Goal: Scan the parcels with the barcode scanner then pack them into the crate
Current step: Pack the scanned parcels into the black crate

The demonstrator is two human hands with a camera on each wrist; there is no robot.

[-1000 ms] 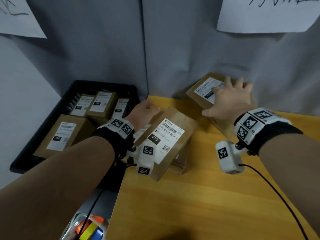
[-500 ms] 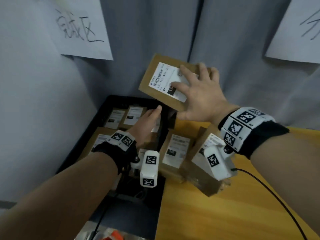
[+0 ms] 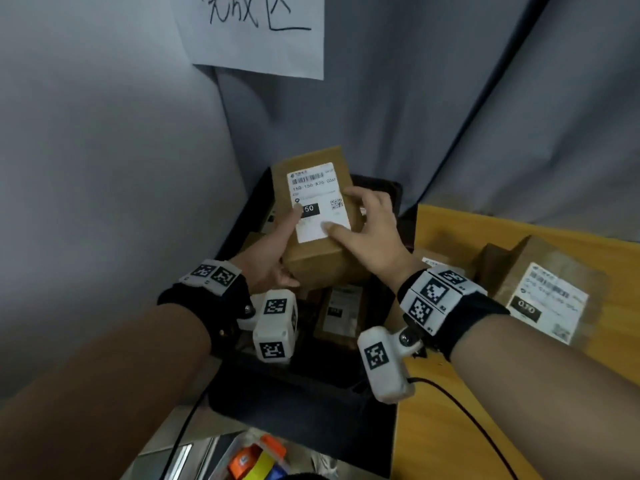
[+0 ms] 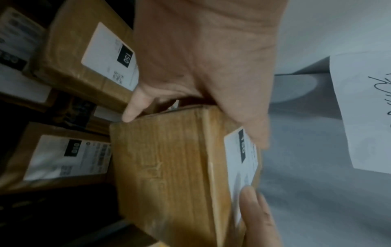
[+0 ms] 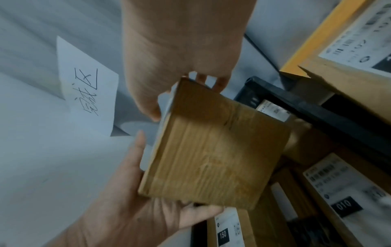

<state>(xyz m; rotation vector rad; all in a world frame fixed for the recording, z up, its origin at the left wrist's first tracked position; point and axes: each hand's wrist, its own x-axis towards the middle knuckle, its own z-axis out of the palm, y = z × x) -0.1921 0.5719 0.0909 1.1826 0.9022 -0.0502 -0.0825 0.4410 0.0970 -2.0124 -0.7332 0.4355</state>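
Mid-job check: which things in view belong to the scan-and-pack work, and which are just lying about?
Job:
- held parcel, gripped by left hand and right hand
- black crate with packed parcels
- waiting parcel on the yellow table

Lying about:
- handwritten sign
- grey curtain
- coloured items, bottom edge

The right hand [image 5: 182, 55] comes in from twelve o'clock and grips a brown parcel [image 5: 213, 150] at centre frame — thumb on the white-labelled face at nine o'clock, fingertips showing past the top edge. The left hand [image 5: 131, 208] rises from seven o'clock, its palm under the parcel's lower corner and its thumb along the labelled side. At ten o'clock a handwritten paper sheet [image 5: 86, 93] hangs on grey cloth. The black crate rim [image 5: 306, 107] runs toward three o'clock — labelled boxes [image 5: 342, 192] lie below it, one marked 010, another at six o'clock marked 150.
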